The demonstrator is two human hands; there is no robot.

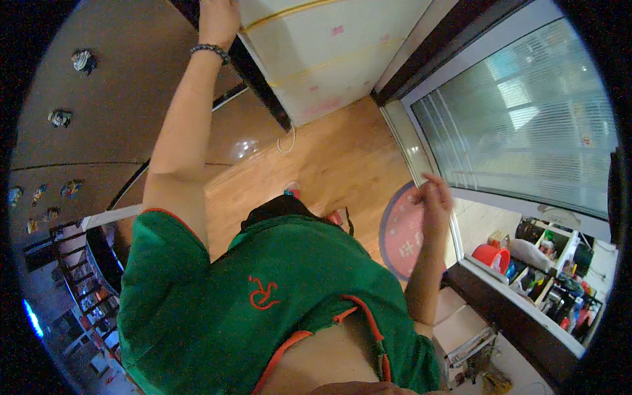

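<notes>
My left arm reaches up to the far edge of the view. My left hand (219, 21) is at the upper left edge of a white panel or curtain (329, 46) with yellow bands and pink patches, beside a dark upright frame (260, 82). The top of the picture cuts off its fingers, so whether they grip anything is hidden. Bent at the elbow, my right arm brings my right hand (434, 196) over the floor near a sliding glass door (520, 112). Its fingers are loosely curled and apart, with nothing in them.
A round pink mat (399, 237) lies on the wooden floor (336, 151) by the doorway. Beyond the threshold, a red bucket (491, 258) stands among crowded shelves. A white cord loop (287, 141) hangs below the panel. On the left, small ornaments dot a brown surface (112, 99).
</notes>
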